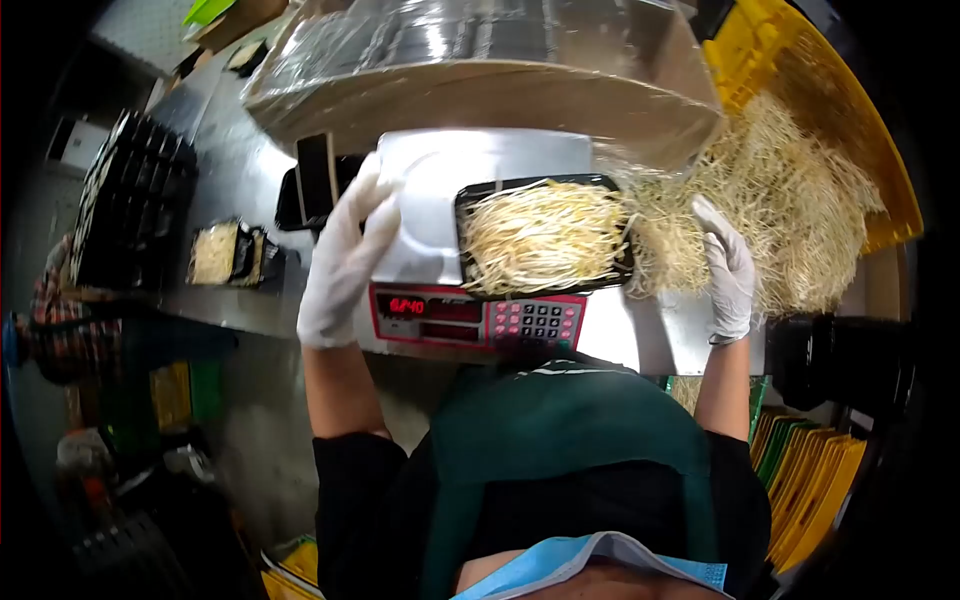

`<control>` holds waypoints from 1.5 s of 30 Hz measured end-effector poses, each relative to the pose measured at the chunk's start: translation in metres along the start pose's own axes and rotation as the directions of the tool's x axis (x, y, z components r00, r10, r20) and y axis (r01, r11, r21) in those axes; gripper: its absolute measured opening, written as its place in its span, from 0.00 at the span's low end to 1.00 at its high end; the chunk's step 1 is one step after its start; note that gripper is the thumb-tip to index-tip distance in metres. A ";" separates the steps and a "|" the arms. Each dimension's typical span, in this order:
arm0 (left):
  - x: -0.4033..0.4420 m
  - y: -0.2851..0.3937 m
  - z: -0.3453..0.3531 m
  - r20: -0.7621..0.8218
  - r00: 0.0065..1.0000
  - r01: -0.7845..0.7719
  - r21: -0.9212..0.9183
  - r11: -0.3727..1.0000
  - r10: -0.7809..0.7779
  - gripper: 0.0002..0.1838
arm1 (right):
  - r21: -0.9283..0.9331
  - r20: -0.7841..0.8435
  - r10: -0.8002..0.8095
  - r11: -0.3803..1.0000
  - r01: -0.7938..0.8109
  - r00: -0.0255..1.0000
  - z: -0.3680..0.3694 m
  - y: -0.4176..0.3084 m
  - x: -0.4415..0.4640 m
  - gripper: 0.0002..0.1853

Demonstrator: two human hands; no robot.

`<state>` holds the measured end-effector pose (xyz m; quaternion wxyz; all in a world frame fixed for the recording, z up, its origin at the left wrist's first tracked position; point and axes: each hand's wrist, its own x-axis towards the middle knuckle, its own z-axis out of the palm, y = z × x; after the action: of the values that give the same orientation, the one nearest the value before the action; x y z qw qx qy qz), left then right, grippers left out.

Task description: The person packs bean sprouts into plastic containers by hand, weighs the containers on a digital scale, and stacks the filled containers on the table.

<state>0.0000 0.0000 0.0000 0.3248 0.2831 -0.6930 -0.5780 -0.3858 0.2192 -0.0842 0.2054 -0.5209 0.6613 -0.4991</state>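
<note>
A black tray filled with bean sprouts (545, 235) rests on the steel plate of a scale (415, 255). The scale's red panel (478, 318) has lit digits and a keypad. To the left of the tray, my left hand (345, 255), in a white glove, is open with the fingers apart and nothing in it. My right hand (730, 275), also gloved, is at the near edge of a heap of loose bean sprouts (800, 210). Its fingers are stretched out, slightly bent, against the sprouts, and I see nothing gripped in them.
Behind the scale stands a cardboard box wrapped in clear film (500, 100). A yellow crate (890, 170) lies tipped behind the sprout heap. On the left are a stack of black trays (135, 200), small filled packs (215, 255) and a dark phone-like slab (316, 175). Another person (80, 320) stands far left.
</note>
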 end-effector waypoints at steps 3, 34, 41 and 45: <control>0.024 -0.048 0.012 -0.116 0.987 0.089 -0.164 0.982 -0.108 0.28 | 0.428 -0.042 -0.048 0.902 0.062 0.998 0.041 -0.039 0.041 0.31; 0.036 -0.008 0.110 0.305 0.952 -0.269 0.812 0.518 0.017 0.63 | -0.828 -0.002 -0.113 0.557 0.062 0.994 0.086 -0.049 0.286 0.27; 0.011 -0.007 0.080 0.240 0.964 -0.263 0.778 0.571 0.118 0.68 | -0.900 -0.088 0.103 0.418 -0.123 0.991 0.081 -0.033 0.298 0.11; -0.005 -0.026 0.056 0.049 0.973 -0.211 0.578 0.788 0.225 0.56 | -0.398 -0.312 -0.313 0.900 0.176 0.897 0.027 -0.073 0.238 0.22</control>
<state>-0.0405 0.0337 -0.0332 0.2956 0.2930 -0.8601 -0.2950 -0.4177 -0.0031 0.0272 -0.0866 -0.5269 0.6959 -0.4803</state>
